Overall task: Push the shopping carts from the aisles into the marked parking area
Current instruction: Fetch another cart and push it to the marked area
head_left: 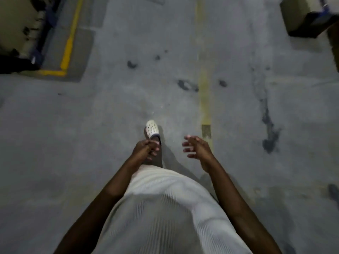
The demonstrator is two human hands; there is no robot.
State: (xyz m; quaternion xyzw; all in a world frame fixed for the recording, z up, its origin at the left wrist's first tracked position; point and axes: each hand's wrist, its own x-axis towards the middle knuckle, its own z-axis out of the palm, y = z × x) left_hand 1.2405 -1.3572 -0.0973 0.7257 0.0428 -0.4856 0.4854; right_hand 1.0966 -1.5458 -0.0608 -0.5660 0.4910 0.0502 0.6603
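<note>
No shopping cart shows in the head view. I look straight down at a grey concrete floor [110, 116]. My left hand [145, 149] hangs in front of my body with its fingers loosely curled and nothing in it. My right hand [196, 147] is held out beside it, fingers spread apart and empty. A bright yellow painted line [68, 46] forms a corner at the upper left. A faded yellow stripe [204, 88] runs up the middle of the floor.
One foot in a white perforated clog [152, 129] steps forward below my hands. Dark shelving or a pallet base [20, 43] stands at the upper left behind the yellow line. A dark box-like object [304, 17] sits at the upper right. Dark stains mark the floor.
</note>
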